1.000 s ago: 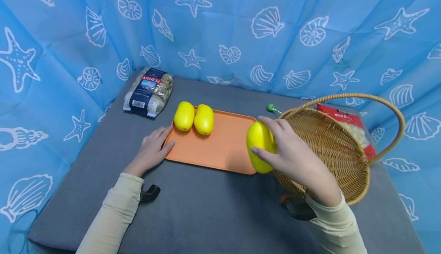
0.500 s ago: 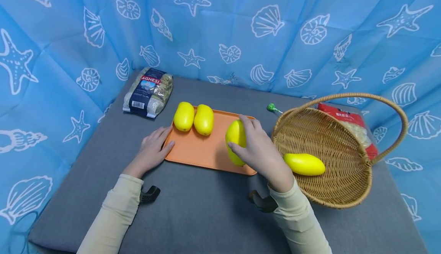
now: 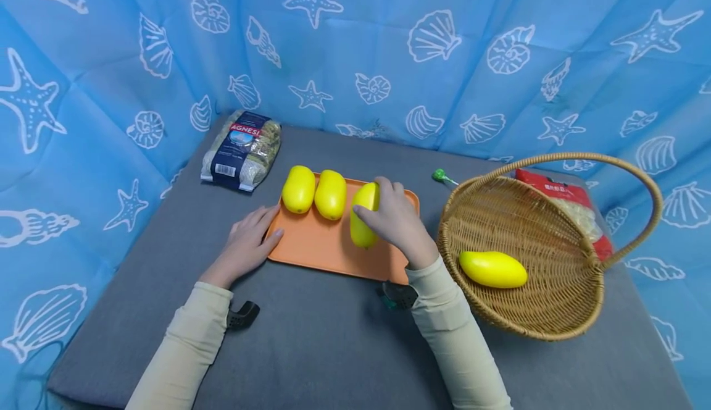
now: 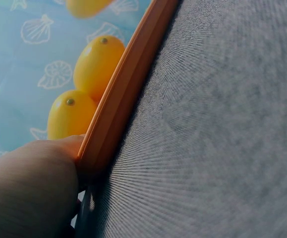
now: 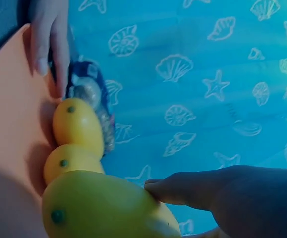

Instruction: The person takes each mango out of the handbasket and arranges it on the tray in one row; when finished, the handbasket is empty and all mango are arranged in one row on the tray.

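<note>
My right hand holds a yellow mango by its upper side, over the right half of the orange tray. In the right wrist view, the thumb lies along this mango. Two more mangoes, a left one and one beside it, sit at the tray's far left. My left hand grips the tray's left edge, its thumb over the rim; the left wrist view shows the hand right at that rim. A fourth mango lies in the wicker basket.
The basket's tall arched handle rises at the right, with a red food packet behind it. A green lollipop lies behind the tray. An Agnesi pasta bag stands at the back left. A blue shell-print curtain encloses the grey table.
My right hand has carried the mango leftward from beside the basket to over the tray, close to the other two. The basket mango came into view. My left hand has stayed put.
</note>
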The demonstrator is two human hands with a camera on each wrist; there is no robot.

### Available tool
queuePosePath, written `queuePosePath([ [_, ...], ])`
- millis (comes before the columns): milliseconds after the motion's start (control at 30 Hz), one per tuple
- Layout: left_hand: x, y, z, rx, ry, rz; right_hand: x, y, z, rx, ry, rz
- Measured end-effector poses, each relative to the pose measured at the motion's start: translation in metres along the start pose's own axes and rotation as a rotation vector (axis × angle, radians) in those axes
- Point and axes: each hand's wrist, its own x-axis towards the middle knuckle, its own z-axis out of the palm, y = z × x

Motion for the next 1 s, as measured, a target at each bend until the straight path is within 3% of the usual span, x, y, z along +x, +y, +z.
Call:
queuePosePath([
  [600,-0.001,0.000,0.000,-0.020,0.012,0.009,0.049,0.023,0.026,-0.006,-0.072,0.112],
  [1000,0.000,-0.001,0.001,-0.015,0.007,-0.004,0.066,0.024,0.032,0.035,-0.036,0.134],
])
